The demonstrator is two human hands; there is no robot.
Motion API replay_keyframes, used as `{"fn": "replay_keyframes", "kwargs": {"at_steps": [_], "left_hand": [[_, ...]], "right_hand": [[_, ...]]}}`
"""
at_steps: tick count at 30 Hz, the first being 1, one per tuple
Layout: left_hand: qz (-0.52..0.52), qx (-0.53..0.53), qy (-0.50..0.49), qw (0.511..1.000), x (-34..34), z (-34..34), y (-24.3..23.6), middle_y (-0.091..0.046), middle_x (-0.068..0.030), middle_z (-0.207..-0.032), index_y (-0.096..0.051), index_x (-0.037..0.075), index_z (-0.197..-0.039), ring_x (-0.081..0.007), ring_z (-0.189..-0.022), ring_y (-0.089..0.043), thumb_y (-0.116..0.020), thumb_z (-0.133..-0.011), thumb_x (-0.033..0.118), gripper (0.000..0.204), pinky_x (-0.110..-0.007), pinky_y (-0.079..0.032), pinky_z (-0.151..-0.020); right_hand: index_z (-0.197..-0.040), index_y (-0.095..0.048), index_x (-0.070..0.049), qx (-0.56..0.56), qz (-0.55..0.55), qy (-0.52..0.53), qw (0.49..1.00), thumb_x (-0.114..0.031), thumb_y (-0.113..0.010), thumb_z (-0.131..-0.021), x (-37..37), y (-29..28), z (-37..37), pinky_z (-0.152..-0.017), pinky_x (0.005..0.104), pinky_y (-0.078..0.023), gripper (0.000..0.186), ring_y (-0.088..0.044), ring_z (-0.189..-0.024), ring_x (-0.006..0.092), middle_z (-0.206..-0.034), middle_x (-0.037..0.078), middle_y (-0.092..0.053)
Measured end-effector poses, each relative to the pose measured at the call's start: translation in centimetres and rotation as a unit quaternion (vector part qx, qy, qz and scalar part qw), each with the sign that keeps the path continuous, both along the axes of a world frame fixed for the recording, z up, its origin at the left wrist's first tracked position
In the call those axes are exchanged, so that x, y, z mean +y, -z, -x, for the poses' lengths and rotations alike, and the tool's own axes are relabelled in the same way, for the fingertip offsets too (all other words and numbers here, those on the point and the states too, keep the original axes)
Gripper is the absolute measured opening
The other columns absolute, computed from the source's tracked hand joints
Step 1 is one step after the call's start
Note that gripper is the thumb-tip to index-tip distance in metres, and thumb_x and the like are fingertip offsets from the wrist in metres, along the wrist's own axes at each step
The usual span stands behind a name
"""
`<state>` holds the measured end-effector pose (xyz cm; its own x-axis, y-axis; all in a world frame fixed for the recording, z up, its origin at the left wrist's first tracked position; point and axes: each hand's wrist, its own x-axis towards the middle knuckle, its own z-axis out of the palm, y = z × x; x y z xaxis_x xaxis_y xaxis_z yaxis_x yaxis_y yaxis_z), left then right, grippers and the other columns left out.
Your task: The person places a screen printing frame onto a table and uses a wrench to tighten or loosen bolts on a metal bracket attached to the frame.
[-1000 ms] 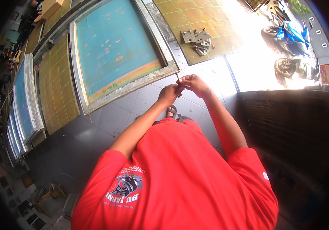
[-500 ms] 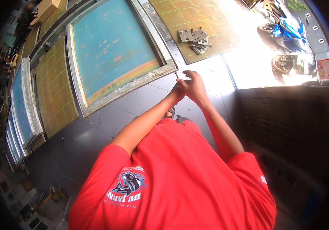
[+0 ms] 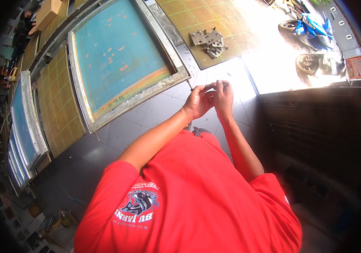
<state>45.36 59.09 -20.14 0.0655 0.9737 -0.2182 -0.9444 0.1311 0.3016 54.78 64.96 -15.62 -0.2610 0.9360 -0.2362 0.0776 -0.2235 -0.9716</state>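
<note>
Both my hands are raised close together in front of me, off the near corner of a framed printing screen (image 3: pixel 130 99). My left hand (image 3: pixel 198 103) is turned partly palm up, its fingertips reaching toward the other hand. The fingers of my right hand (image 3: pixel 222 98) are bent and pressed together against those of the left. Something small and thin seems to be pinched between them, too small to name. The screen has blue mesh with orange patches in a worn metal frame. Several metal plates and brackets (image 3: pixel 210 41) lie piled on a board beyond my hands.
A yellowish gridded board (image 3: pixel 224 19) carries the metal parts. More framed screens (image 3: pixel 26 122) and another gridded board (image 3: pixel 60 99) stand at the left. A cardboard box (image 3: pixel 48 13) and a person (image 3: pixel 29 19) are at the far left. Outside stands a blue motorcycle (image 3: pixel 313 29). Dark panelling (image 3: pixel 315 122) rises at right.
My left hand has turned more palm up, and its fingers have opened out toward the right hand. The right hand has shifted slightly right, with its fingers now drawn together. The view has shifted a little.
</note>
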Motion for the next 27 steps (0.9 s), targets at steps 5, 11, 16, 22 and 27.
{"fn": "replay_keyframes", "kwargs": {"at_steps": [5,11,16,22,27], "left_hand": [[0.060,-0.013,0.105,0.993,-3.5,2.9,1.0,-0.065,-0.0079,-0.110,-0.051,0.003,-0.126,-0.0172,-0.099,-0.064,-0.043,-0.094,0.044,0.053,-0.035,-0.049,-0.091],[0.168,-0.043,0.039,0.984,-9.5,8.0,-2.7,-0.064,-0.0088,-0.111,-0.055,0.006,-0.117,-0.0193,-0.107,-0.060,-0.043,-0.099,0.043,0.043,-0.036,-0.049,-0.092],[0.237,0.221,0.140,0.935,-9.7,10.3,-0.1,-0.064,-0.0098,-0.112,-0.058,0.005,-0.119,-0.0181,-0.100,-0.064,-0.053,-0.097,0.036,0.038,-0.034,-0.052,-0.082],[0.209,0.332,0.219,0.893,-6.8,8.0,2.5,-0.062,-0.0011,-0.098,-0.060,0.009,-0.100,-0.0103,-0.083,-0.060,-0.054,-0.097,0.026,0.018,-0.026,-0.051,-0.067],[0.247,0.273,0.129,0.921,-8.5,6.0,4.8,-0.042,0.0055,-0.067,-0.051,0.010,-0.088,-0.0060,-0.058,-0.042,-0.050,-0.100,0.027,0.021,-0.024,-0.044,-0.058]], "right_hand": [[-0.092,-0.055,-0.001,-0.162,-0.384,-0.145,0.897,-0.006,-0.061,-0.086,-2.8,-2.0,1.7,-0.066,0.0394,-0.048,0.011,-0.062,-0.074,0.0287,-0.084,0.014,-0.062],[-0.094,-0.053,-0.006,-0.194,-0.537,-0.455,0.683,-0.011,-0.056,-0.081,-6.0,0.5,5.6,-0.083,0.0370,-0.043,0.014,-0.057,-0.091,0.0260,-0.092,0.008,-0.060],[-0.101,-0.056,-0.005,-0.193,-0.518,-0.533,0.641,-0.017,-0.055,-0.084,-7.2,3.7,5.4,-0.091,0.0402,-0.041,0.021,-0.056,-0.104,0.0268,-0.103,0.010,-0.062],[-0.116,-0.057,-0.004,-0.136,-0.540,-0.510,0.656,-0.019,-0.055,-0.088,-6.9,6.2,1.5,-0.098,0.0415,-0.040,0.032,-0.054,-0.110,0.0280,-0.111,0.011,-0.061],[-0.110,-0.062,-0.003,-0.114,-0.371,-0.366,0.846,-0.018,-0.057,-0.089,-5.6,2.4,-2.0,-0.088,0.0399,-0.048,0.027,-0.060,-0.101,0.0275,-0.103,0.012,-0.064]]}}
